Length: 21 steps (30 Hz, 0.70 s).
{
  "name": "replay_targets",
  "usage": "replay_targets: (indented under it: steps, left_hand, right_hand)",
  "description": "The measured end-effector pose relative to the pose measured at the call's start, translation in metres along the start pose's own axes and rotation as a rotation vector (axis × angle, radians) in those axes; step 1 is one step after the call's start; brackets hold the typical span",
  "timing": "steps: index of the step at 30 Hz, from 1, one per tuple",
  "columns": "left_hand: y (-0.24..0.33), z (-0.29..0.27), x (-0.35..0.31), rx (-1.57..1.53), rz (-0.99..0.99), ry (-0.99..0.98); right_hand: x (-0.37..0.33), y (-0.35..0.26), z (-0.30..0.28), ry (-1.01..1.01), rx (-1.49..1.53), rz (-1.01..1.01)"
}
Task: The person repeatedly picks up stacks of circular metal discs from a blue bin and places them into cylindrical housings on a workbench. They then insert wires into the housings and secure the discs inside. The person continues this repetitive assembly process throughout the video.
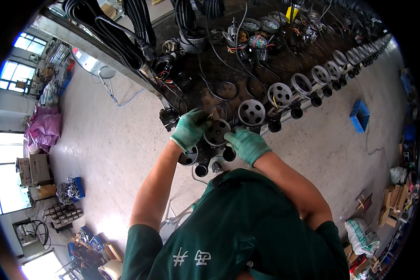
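Note:
A round grey metal housing [218, 132] with holes in its face sits at the near edge of the bench, between my two gloved hands. My left hand [190, 129], in a green knitted glove, is at its left side. The left fingers are curled together at the upper rim, and what they pinch is hidden. My right hand [248, 145], gloved the same way, grips the right rim with thumb and fingers. A similar housing [252, 112] stands just to the right, and another housing [187, 157] lies below my left hand.
A long row of like housings with black round tubes [296, 113] runs along the bench edge to the far right. On the dark bench [219, 70] lie black cables, wired parts and bowls of small hardware [250, 25]. A blue crate [359, 115] stands on the floor.

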<state>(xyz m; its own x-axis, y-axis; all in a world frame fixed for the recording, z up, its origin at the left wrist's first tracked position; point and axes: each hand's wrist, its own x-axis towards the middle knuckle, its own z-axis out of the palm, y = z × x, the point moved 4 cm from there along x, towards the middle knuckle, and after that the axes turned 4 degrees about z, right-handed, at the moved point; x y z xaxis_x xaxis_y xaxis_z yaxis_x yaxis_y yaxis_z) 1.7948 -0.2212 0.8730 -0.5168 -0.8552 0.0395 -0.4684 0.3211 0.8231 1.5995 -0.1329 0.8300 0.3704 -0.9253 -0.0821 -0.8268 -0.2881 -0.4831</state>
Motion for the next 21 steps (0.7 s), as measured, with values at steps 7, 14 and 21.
replay_targets:
  steps: [7, 14, 21]
  left_hand:
    - [0.034, 0.006, -0.002, 0.393, 0.103, -0.146]
    - [0.062, 0.044, 0.008, 0.73, -0.093, -0.559]
    - [0.06, 0.057, 0.011, 0.798, -0.135, -0.542]
  right_hand:
    - [-0.008, -0.009, -0.021, -0.066, 0.054, 0.054]
    - [-0.059, 0.039, -0.033, 0.154, 0.312, -0.02]
    - [-0.082, 0.067, -0.021, 0.091, 0.299, 0.114]
